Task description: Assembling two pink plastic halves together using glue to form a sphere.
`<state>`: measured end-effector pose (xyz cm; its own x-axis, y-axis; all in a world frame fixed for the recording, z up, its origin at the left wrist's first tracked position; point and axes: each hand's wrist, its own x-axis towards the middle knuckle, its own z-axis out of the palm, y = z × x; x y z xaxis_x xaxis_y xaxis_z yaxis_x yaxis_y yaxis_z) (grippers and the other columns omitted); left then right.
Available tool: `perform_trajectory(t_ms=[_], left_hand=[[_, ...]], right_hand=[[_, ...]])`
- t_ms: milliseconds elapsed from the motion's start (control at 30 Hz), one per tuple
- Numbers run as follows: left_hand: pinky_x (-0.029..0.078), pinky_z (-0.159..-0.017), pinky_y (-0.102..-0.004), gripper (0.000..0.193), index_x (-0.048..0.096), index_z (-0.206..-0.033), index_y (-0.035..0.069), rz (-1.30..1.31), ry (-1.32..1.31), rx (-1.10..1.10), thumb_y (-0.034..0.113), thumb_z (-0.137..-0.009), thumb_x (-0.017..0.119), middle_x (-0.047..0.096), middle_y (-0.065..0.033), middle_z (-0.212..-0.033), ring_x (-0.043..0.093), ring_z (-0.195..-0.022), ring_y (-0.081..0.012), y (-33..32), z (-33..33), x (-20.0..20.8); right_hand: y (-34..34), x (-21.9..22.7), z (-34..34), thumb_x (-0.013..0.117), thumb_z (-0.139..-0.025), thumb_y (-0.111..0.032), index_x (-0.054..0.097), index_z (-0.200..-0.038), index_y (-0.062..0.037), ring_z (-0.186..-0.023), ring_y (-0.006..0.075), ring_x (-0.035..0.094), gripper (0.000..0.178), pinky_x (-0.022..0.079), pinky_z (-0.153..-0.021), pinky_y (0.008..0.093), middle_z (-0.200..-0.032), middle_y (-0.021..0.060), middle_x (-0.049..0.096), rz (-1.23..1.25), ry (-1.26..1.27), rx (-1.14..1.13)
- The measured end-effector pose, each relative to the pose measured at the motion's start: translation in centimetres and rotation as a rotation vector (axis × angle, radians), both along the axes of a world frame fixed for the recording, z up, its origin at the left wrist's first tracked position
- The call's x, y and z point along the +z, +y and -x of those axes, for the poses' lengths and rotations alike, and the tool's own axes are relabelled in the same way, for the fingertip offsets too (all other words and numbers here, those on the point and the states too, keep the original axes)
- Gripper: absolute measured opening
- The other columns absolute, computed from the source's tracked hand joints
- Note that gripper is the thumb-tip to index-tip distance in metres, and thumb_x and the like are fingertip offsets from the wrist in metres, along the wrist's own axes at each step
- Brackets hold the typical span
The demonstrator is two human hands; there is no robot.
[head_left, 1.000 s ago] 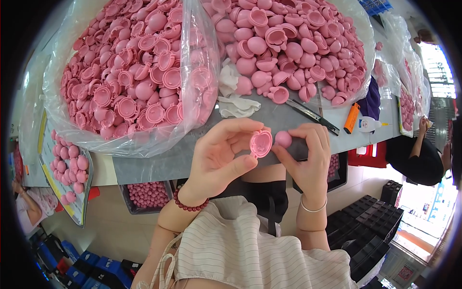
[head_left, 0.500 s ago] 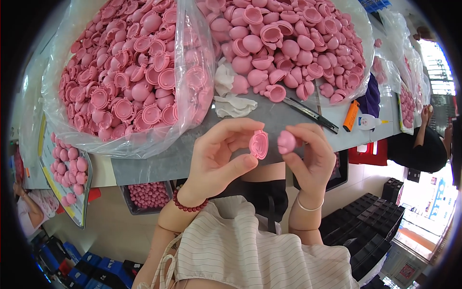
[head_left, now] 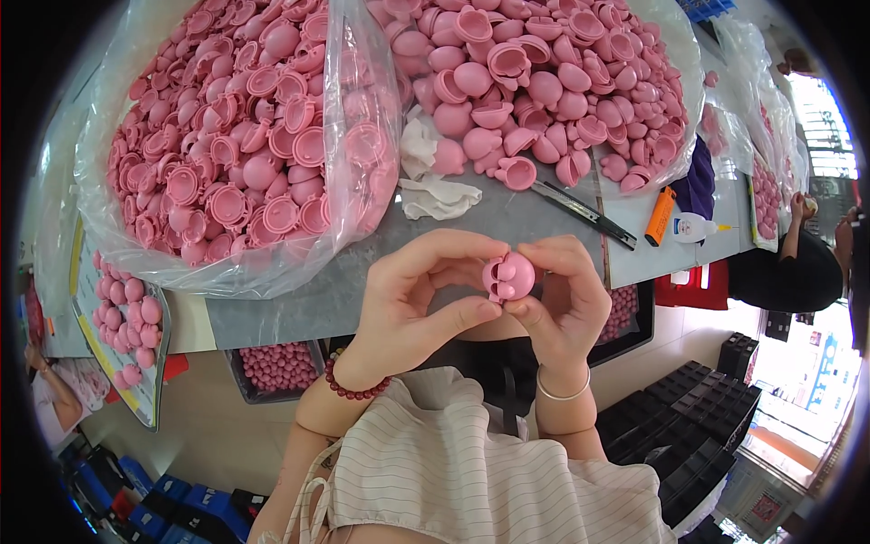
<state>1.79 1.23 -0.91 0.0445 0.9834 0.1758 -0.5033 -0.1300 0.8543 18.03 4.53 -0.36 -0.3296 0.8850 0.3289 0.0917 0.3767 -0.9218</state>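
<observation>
Between my two hands, above the near edge of the grey table, two pink plastic half shells (head_left: 510, 276) meet as a small ball with knobs on it. A dark gap shows on the ball's left side. My left hand (head_left: 421, 288) pinches the left half between thumb and fingers. Thumb and fingers of my right hand (head_left: 566, 295) grip the right half. Beyond my hands lie a heap of loose pink half shells (head_left: 544, 89) and a clear plastic bag (head_left: 308, 263) full of more pink halves.
On the grey table (head_left: 535, 218) lie white cloth gloves (head_left: 439, 198), a black cutter knife (head_left: 584, 215), an orange lighter (head_left: 661, 217) and a small glue bottle (head_left: 693, 228). Bins of pink balls (head_left: 276, 367) stand below the edge. Other people sit at both sides.
My right hand has moved left and brought its half shell against the one in my left hand. Before, the two halves were apart.
</observation>
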Motion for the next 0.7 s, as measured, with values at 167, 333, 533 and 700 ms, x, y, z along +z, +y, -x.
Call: perform_trajectory(t_ms=[167,333,533,700], left_hand=[[0.046,-0.086,-0.0289,0.039,0.052,-0.109,-0.005,0.014,0.005,-0.001,-0.007,-0.072,0.064,0.054,-0.0114,-0.110,0.057,-0.095,-0.0163,0.0,0.0,0.1],[0.045,-0.088,-0.0295,0.044,0.052,-0.111,-0.005,-0.007,-0.012,-0.063,-0.006,-0.069,0.067,0.055,-0.0136,-0.112,0.055,-0.101,-0.0178,0.1,0.4,0.2],[0.045,-0.088,-0.0303,0.045,0.053,-0.110,-0.006,0.174,-0.156,-0.051,-0.006,-0.068,0.069,0.056,-0.0150,-0.110,0.055,-0.103,-0.0199,0.0,0.4,0.9],[0.046,-0.084,-0.0296,0.044,0.055,-0.106,-0.006,0.136,-0.063,-0.004,0.001,-0.066,0.072,0.059,-0.0166,-0.102,0.057,-0.098,-0.0208,-0.6,0.3,0.7]], right_hand=[[0.3,-0.5,0.5,0.078,-0.061,-0.020,0.061,-0.093,-0.0032,-0.073,0.0176,0.051,0.039,0.039,-0.059,0.0244,-0.082,0.0060,0.056,-0.155,0.036,-0.087],[-0.3,0.3,0.5,0.078,-0.062,-0.020,0.059,-0.091,-0.0047,-0.070,0.0167,0.046,0.038,0.037,-0.059,0.0261,-0.082,0.0062,0.049,-0.553,-0.268,-0.164],[-0.1,0.4,0.6,0.071,-0.062,-0.014,0.059,-0.091,-0.0036,-0.069,0.0192,0.046,0.034,0.037,-0.060,0.0271,-0.082,0.0080,0.049,-0.650,-0.210,-0.183],[0.7,0.1,0.2,0.067,-0.061,-0.019,0.058,-0.090,0.0013,-0.069,0.0217,0.047,0.037,0.038,-0.060,0.0282,-0.081,0.0120,0.051,-0.496,-0.052,-0.205]])
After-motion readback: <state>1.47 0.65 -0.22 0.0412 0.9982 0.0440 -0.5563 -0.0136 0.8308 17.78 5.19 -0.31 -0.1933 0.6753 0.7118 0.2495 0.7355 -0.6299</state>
